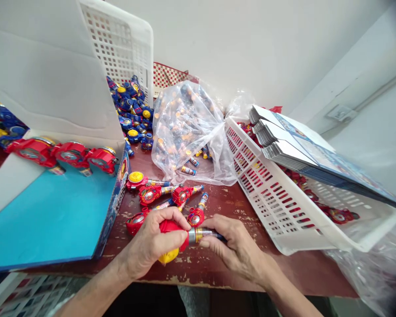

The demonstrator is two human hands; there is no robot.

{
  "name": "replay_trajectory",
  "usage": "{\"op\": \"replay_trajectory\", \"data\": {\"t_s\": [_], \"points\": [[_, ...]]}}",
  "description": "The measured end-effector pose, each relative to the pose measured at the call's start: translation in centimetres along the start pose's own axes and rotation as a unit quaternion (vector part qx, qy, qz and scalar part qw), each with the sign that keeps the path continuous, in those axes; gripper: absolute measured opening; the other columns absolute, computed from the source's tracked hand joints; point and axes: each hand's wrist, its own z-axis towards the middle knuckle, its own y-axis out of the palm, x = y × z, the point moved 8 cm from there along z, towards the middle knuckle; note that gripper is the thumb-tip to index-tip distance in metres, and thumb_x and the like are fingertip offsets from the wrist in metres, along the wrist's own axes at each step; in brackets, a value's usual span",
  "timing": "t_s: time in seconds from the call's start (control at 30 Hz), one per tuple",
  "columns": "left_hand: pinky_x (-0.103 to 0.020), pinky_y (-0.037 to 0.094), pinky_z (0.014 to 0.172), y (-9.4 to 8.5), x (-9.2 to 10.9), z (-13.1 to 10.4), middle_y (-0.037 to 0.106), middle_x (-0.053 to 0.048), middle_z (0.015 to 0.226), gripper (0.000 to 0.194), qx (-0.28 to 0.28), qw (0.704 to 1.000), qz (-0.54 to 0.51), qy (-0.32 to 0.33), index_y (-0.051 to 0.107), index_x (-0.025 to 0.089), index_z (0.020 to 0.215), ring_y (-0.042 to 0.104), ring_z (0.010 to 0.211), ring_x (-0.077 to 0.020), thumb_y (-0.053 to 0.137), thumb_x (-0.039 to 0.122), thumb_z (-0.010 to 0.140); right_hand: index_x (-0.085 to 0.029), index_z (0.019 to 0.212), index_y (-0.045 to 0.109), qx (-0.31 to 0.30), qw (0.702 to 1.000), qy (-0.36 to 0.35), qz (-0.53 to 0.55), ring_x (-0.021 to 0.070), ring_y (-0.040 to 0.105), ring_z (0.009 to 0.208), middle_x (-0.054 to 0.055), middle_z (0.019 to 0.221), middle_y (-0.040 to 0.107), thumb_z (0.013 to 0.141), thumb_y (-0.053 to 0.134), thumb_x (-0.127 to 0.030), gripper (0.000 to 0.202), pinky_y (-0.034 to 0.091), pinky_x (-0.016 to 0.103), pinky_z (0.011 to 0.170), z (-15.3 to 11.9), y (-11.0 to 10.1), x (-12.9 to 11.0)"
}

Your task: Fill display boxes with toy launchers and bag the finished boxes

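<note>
My left hand (158, 237) is closed around a red toy (184, 241) that has a yellow round part on its underside and a grey collar at one end. From that collar a clear tube (206, 234) with a printed label and dark tip points right. My right hand (231, 242) pinches the tube between thumb and fingers. Just behind my hands lie several red toys with tubes attached (152, 193), one with a yellow disc. Another such toy (196, 215) rests close to the held one. My fingers hide part of the held toy.
At left stands an open box (53, 207) with blue inside and red toys along its back. Blue toys (135, 110) spill from a tipped white basket (141, 39). A clear bag (185, 119) holds small tubes. On the right, flat cartons (303, 149) lean across a white basket (270, 207) of red toys.
</note>
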Motion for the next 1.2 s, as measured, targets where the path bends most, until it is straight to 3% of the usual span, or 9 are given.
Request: {"op": "replay_trajectory", "data": {"t_s": [0.17,0.3,0.4,0.5,0.6,0.7,0.87,1.03,1.2], "points": [[-0.022,0.036,0.054,0.2,0.5,0.4,0.061,-0.004,0.07,0.023,-0.026,0.998,0.057,0.024,0.064,0.013,0.076,0.051,0.061,-0.0105,0.069,0.029,0.062,-0.017,0.092,0.064,-0.066,0.98,0.137,0.125,0.0112,0.047,0.068,-0.002,0.077,0.056,0.094,0.052,-0.048,0.033,0.034,0.022,0.06,-0.4,1.0,2.1],[-0.022,0.034,0.045,-0.4,-0.3,1.0,0.062,-0.004,0.065,0.03,-0.014,1.0,0.004,-0.027,0.063,0.013,0.08,0.051,0.052,-0.0129,0.069,0.035,0.059,-0.02,0.116,0.054,-0.025,0.997,0.066,0.036,0.0152,0.051,0.086,0.003,0.101,0.057,0.092,0.06,-0.04,0.032,0.04,0.026,0.074,-0.8,0.0,1.0],[-0.024,0.038,0.046,-0.5,-0.2,1.3,0.065,-0.006,0.069,0.029,-0.011,1.0,-0.005,-0.013,0.064,0.014,0.08,0.054,0.054,-0.0143,0.07,0.035,0.061,-0.019,0.111,0.057,0.015,0.999,0.024,-0.024,0.0155,0.053,0.084,0.004,0.096,0.059,0.095,0.053,-0.035,0.023,0.039,0.027,0.076,-0.8,-0.5,0.9],[-0.027,0.046,0.068,-0.4,0.9,1.3,0.069,-0.009,0.091,0.019,-0.013,0.997,0.034,0.063,0.067,0.014,0.074,0.061,0.078,-0.0174,0.072,0.027,0.061,-0.017,0.089,0.059,-0.03,0.988,0.11,0.101,0.0103,0.044,0.06,-0.002,0.069,0.051,0.098,0.044,-0.046,0.034,0.035,0.023,0.058,-0.4,0.2,3.0],[-0.027,0.046,0.072,-0.3,0.9,1.4,0.069,-0.009,0.094,0.017,-0.011,0.998,0.037,0.059,0.068,0.014,0.074,0.062,0.081,-0.0177,0.073,0.026,0.062,-0.019,0.106,0.055,-0.091,0.962,0.164,0.201,0.01,0.043,0.058,-0.003,0.07,0.05,0.096,0.043,-0.053,0.037,0.034,0.021,0.053,-0.5,0.5,3.8],[-0.025,0.046,0.066,-0.2,0.5,1.6,0.069,-0.008,0.091,0.021,-0.011,0.999,-0.012,0.034,0.067,0.014,0.075,0.061,0.077,-0.0162,0.074,0.029,0.061,-0.022,0.119,0.052,-0.048,0.987,0.098,0.122,0.013,0.052,0.078,0.0,0.091,0.058,0.094,0.053,-0.046,0.034,0.039,0.023,0.069,-0.1,-0.9,3.1],[-0.023,0.044,0.056,-0.2,0.0,2.1,0.068,-0.009,0.097,0.023,-0.008,0.999,-0.013,0.031,0.066,0.013,0.077,0.055,0.061,-0.0099,0.074,0.031,0.064,-0.016,0.085,0.06,0.037,0.992,0.097,0.068,0.0098,0.037,0.057,-0.004,0.063,0.044,0.1,0.036,-0.049,0.043,0.029,0.023,0.056,-0.1,-1.6,3.9],[-0.023,0.044,0.056,-0.6,0.0,2.4,0.068,-0.009,0.096,0.026,-0.018,0.999,-0.03,0.027,0.065,0.014,0.081,0.057,0.064,-0.0115,0.074,0.032,0.065,-0.022,0.119,0.053,0.01,0.992,0.081,0.092,0.0127,0.052,0.072,-0.001,0.087,0.06,0.094,0.054,-0.047,0.036,0.038,0.023,0.065,-0.3,-1.6,3.3],[-0.026,0.047,0.064,0.3,0.4,2.4,0.069,-0.009,0.097,0.019,-0.016,0.999,0.0,0.052,0.067,0.015,0.076,0.06,0.07,-0.0144,0.073,0.031,0.066,-0.017,0.092,0.06,0.056,0.988,0.098,0.106,0.0104,0.045,0.06,-0.003,0.067,0.051,0.094,0.051,-0.048,0.032,0.034,0.022,0.058,-0.6,-1.9,4.4]]}}
